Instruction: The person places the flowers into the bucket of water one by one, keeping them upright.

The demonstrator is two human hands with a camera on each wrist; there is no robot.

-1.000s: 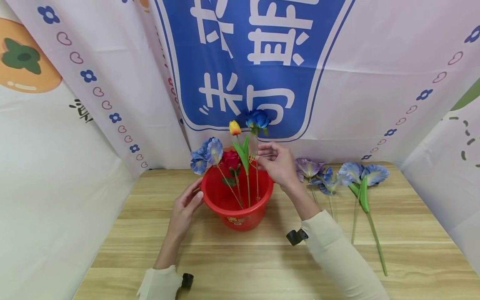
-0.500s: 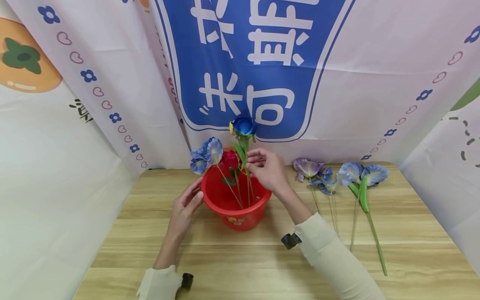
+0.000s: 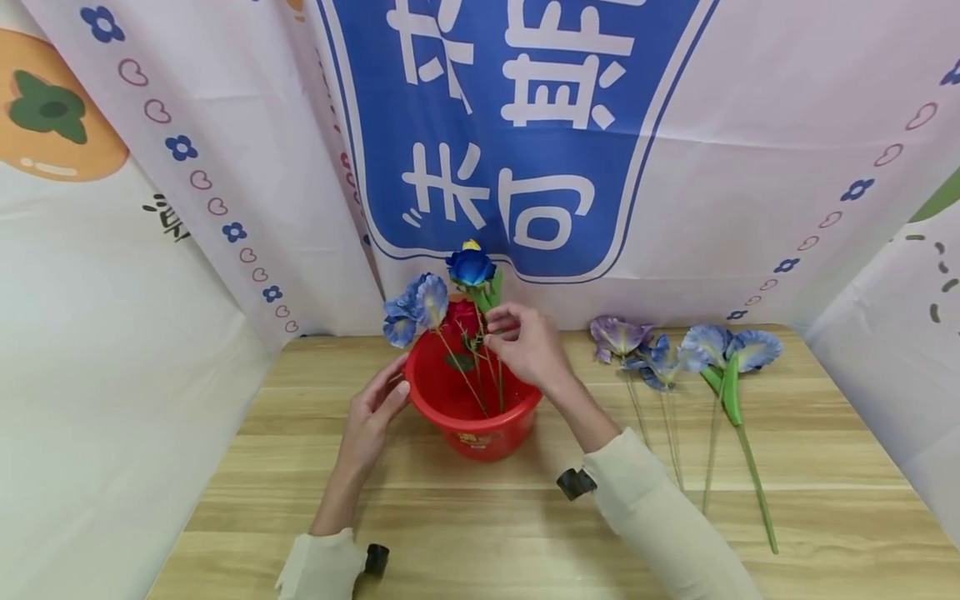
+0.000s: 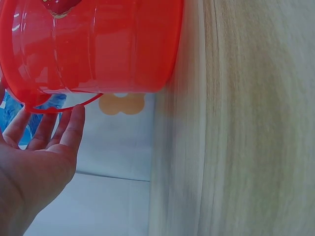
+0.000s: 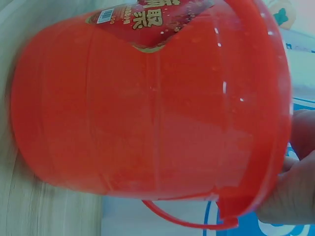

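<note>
Artificial flowers stand in a red bucket [image 3: 480,437]. My right hand [image 3: 528,346] pinches the stem of a blue rose [image 3: 470,268] above the bucket's right side. The rose head leans over a yellow tulip, of which only the tip [image 3: 471,245] and green leaves show behind it. A red rose [image 3: 461,317] and light-blue irises [image 3: 417,307] stand further left in the bucket. My left hand [image 3: 372,406] rests against the bucket's left rim; in the left wrist view its extended fingers [image 4: 73,129] touch the red handle [image 4: 91,101].
On the wooden table [image 3: 450,533], right of the bucket, lie a purple flower [image 3: 618,335] and several blue irises [image 3: 705,346], one with a thick green stem [image 3: 756,483]. A printed cloth [image 3: 720,208] hangs behind the table.
My right hand has moved left and slightly down with the blue rose, whose head now sits in front of the tulip. The left hand stays at the bucket's rim.
</note>
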